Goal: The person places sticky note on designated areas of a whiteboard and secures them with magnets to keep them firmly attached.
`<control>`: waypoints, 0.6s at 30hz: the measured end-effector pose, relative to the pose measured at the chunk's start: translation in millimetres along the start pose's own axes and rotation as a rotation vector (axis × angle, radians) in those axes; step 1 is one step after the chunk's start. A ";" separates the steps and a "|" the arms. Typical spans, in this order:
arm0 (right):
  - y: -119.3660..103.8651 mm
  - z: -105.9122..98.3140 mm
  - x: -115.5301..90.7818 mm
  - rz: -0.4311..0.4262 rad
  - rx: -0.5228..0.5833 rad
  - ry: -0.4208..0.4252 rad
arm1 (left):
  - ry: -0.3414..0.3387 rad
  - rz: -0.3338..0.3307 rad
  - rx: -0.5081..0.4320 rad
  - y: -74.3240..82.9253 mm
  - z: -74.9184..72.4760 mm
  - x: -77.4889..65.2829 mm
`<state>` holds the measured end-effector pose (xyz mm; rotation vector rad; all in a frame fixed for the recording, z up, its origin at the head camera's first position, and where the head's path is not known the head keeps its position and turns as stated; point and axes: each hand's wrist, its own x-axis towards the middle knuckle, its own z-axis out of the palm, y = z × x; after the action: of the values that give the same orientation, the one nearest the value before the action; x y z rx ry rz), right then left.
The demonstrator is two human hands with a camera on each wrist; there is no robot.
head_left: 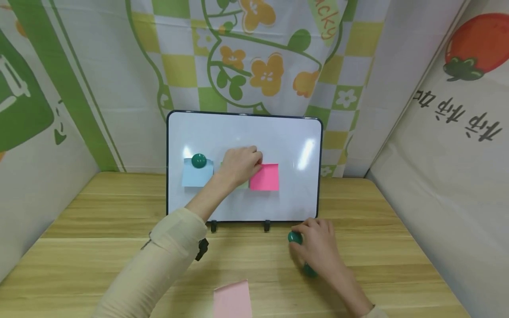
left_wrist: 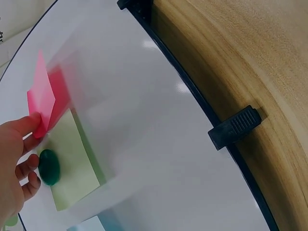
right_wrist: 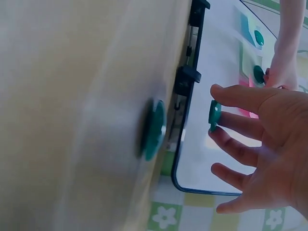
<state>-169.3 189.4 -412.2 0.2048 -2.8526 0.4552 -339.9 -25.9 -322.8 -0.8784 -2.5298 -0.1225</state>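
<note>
My left hand [head_left: 241, 164] pinches a bright pink sticky note [head_left: 264, 177] at its upper edge, against the whiteboard [head_left: 286, 137]. Beside it, a pale green sticky note [left_wrist: 72, 161] sits under a round green magnet [left_wrist: 49, 167], close to my curled lower fingers; the hand mostly covers this note in the head view. My right hand [head_left: 318, 245] holds another round green magnet [right_wrist: 215, 115] between thumb and fingers, low in front of the board's right part. Below that hand, one more green magnet [right_wrist: 155, 130] lies on the table.
At the board's left, a light blue sticky note [head_left: 197, 176] hangs under a green magnet [head_left: 199, 160]. Black clip feet [head_left: 267, 226] support the board on the wooden table [head_left: 139, 247]. A pale pink sticky note [head_left: 233, 301] lies at the near edge. Patterned curtains surround the table.
</note>
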 end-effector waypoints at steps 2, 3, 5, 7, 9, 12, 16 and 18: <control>-1.2 -2.9 2.3 -0.023 -0.001 0.028 | 0.012 -0.011 0.002 -1.1 0.7 -0.9; -1.9 -4.4 3.7 -0.033 0.002 0.042 | 0.016 -0.015 0.001 -1.5 1.0 -1.2; -4.0 -8.2 7.1 -0.047 0.018 0.065 | 0.019 -0.023 0.002 -2.1 1.3 -1.7; -6.2 -12.2 11.0 -0.062 0.028 0.087 | 0.017 -0.030 0.002 -2.4 1.3 -2.1; -8.8 -16.4 16.0 -0.081 0.033 0.109 | 0.015 -0.035 0.003 -2.5 1.1 -2.4; -13.3 -23.6 24.2 -0.113 0.027 0.142 | 0.015 -0.035 0.000 -2.2 0.6 -2.9; -20.2 -32.4 36.8 -0.144 0.013 0.184 | 0.018 -0.029 -0.001 -1.5 0.5 -3.4; -23.7 -35.4 43.2 -0.155 0.001 0.199 | 0.018 -0.031 -0.001 -1.2 0.3 -3.8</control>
<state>-198.9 174.2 -361.4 0.3567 -2.6187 0.4196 -338.1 -29.0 -324.7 -0.8349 -2.5277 -0.1407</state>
